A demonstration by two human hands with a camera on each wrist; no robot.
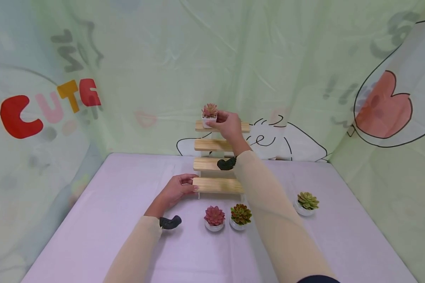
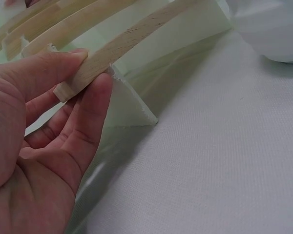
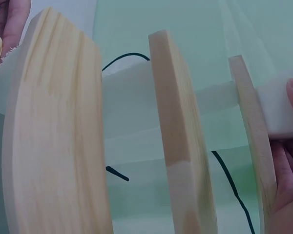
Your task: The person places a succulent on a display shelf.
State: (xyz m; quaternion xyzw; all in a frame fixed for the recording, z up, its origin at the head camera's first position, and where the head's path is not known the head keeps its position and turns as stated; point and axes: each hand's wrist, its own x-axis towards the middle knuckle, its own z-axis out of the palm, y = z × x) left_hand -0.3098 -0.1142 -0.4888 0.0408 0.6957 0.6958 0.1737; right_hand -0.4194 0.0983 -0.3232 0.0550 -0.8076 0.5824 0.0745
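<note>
My right hand [image 1: 230, 125] grips a small pink succulent in a square white pot [image 1: 209, 122], thumb at the front and fingers behind. The pot sits at the left end of the top step of a wooden tiered shelf [image 1: 217, 185]. In the right wrist view, the white pot [image 3: 281, 109] shows against the edge of the top plank, with fingertips at its side. Down at the bottom step, my left hand [image 1: 175, 191] pinches the left end of the plank. Thumb above and fingers below hold this plank [image 2: 132, 36] in the left wrist view.
In front of the shelf stand a dark pink succulent [image 1: 214, 216] and a green-red one [image 1: 241, 215], both in round white pots. A yellow-green succulent [image 1: 307, 201] stands farther right. Printed curtains surround the pale tablecloth [image 1: 127, 188].
</note>
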